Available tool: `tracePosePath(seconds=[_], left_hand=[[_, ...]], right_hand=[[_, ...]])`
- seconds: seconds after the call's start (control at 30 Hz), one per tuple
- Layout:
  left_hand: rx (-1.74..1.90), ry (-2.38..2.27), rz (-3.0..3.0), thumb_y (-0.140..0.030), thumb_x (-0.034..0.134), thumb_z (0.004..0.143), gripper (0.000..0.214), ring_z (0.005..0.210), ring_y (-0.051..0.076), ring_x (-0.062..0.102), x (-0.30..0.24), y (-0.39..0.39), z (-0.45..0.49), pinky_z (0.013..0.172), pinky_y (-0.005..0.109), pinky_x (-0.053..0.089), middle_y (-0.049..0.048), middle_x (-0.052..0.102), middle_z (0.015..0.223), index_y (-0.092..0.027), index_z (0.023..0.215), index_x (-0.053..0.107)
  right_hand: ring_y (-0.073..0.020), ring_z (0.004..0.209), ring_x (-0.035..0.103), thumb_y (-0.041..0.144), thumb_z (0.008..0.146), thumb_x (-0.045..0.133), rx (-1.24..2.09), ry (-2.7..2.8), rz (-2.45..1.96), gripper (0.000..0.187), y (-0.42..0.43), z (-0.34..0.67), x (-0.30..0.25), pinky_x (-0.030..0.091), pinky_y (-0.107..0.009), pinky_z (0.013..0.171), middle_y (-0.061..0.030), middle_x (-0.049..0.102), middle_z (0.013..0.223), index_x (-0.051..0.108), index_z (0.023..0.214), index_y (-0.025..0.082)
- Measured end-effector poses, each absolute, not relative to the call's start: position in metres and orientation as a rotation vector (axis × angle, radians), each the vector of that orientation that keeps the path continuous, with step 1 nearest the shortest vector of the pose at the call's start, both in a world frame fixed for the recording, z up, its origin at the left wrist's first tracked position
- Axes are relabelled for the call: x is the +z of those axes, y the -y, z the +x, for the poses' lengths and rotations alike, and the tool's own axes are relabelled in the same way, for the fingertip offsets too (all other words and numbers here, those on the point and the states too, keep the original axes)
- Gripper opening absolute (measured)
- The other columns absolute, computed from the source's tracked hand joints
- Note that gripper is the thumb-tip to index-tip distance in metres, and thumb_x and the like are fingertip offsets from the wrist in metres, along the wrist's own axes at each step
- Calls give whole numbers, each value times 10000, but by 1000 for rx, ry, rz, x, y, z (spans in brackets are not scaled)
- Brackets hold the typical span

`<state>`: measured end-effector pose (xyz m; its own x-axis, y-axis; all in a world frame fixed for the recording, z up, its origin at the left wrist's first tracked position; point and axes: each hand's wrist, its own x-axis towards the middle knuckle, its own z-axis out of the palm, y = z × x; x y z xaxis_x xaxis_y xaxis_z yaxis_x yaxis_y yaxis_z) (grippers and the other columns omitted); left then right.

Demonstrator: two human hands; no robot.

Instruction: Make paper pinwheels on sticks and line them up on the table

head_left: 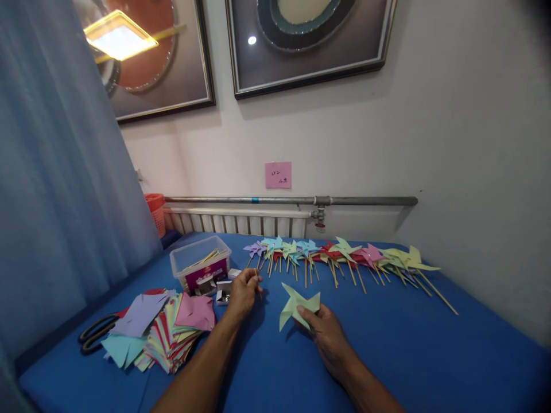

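My right hand [330,339] pinches a pale green paper pinwheel [294,302], its thumb over the paper near the middle. My left hand [244,293] is closed on a thin wooden stick [257,273] that pokes up between the fingers. Just left of that hand lies an open small white box [224,293] with shiny bits inside. A clear plastic tub [181,258] holding wooden sticks stands behind it. Finished-looking pinwheels on sticks [308,248] lie in a row along the back of the table, in several colours.
Stacked cut paper squares [172,338] lie at the left, with black-handled scissors [97,334] beside them. A blue curtain [64,172] hangs on the left. A radiator [232,222], a pipe [365,201] and a red basket [156,215] are behind the blue-covered table [387,361].
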<state>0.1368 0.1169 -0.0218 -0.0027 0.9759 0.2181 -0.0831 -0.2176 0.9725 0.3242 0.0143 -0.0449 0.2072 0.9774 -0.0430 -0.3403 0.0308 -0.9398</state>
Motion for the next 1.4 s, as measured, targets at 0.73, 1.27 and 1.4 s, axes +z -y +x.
tracePosePath(seconds=[0.73, 1.27, 1.4], left_hand=[[1320, -726, 836, -331, 889, 659, 360, 519, 96, 567, -7, -94, 144, 544, 220, 433, 26, 698, 711, -153, 832, 628], [1253, -645, 825, -271, 856, 732, 273, 517, 95, 573, 0, -85, 148, 538, 216, 448, 39, 704, 714, -132, 855, 655], [1241, -591, 883, -334, 897, 677, 349, 548, 97, 577, 0, -82, 149, 559, 220, 451, 48, 712, 735, -131, 850, 672]], right_hand=[[-225, 815, 736, 333, 548, 963, 1262, 600, -987, 381, -3, 320, -25, 585, -313, 767, -21, 802, 831, 770, 850, 202], [-194, 740, 709, 334, 489, 993, 1269, 581, -958, 415, -4, 320, -25, 570, -304, 735, -24, 789, 798, 772, 806, 185], [-196, 764, 715, 343, 511, 989, 1284, 598, -953, 402, -5, 320, -25, 577, -300, 747, -24, 792, 811, 779, 818, 189]])
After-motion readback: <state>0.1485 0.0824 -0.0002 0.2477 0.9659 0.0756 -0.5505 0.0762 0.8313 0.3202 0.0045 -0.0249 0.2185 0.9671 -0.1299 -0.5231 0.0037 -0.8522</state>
